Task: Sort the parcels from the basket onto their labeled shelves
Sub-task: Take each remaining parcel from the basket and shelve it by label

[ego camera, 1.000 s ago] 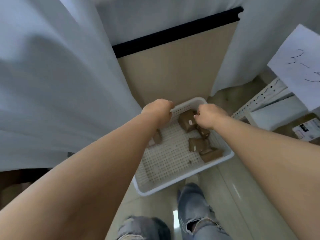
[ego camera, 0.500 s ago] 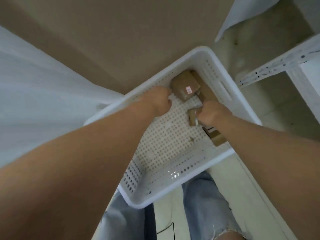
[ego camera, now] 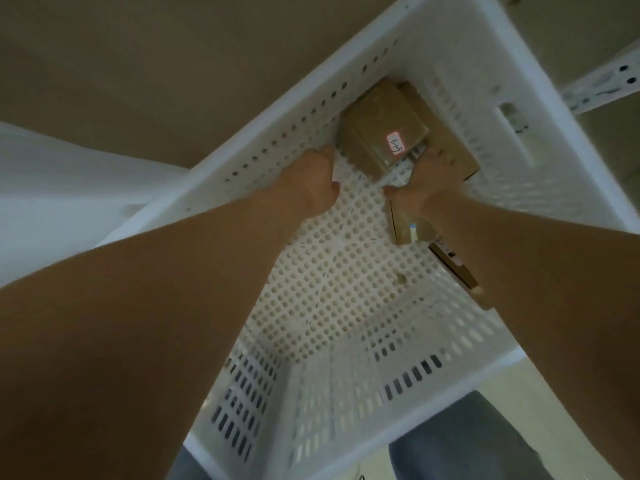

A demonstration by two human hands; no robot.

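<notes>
Head view: both hands, left (ego camera: 313, 183) and right (ego camera: 427, 174), grip parcel (ego camera: 381, 129) in basket (ego camera: 277, 140)

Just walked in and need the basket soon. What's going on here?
A person is reaching into the white perforated basket with both hands. The left hand and right hand sit on either side of a brown parcel with a small handwritten label, at the far corner. Other parcels lie along the right wall, so sorting isn't finished.

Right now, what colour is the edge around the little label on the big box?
Red, around a white handwritten label on the brown cardboard box, in the head view.
</notes>
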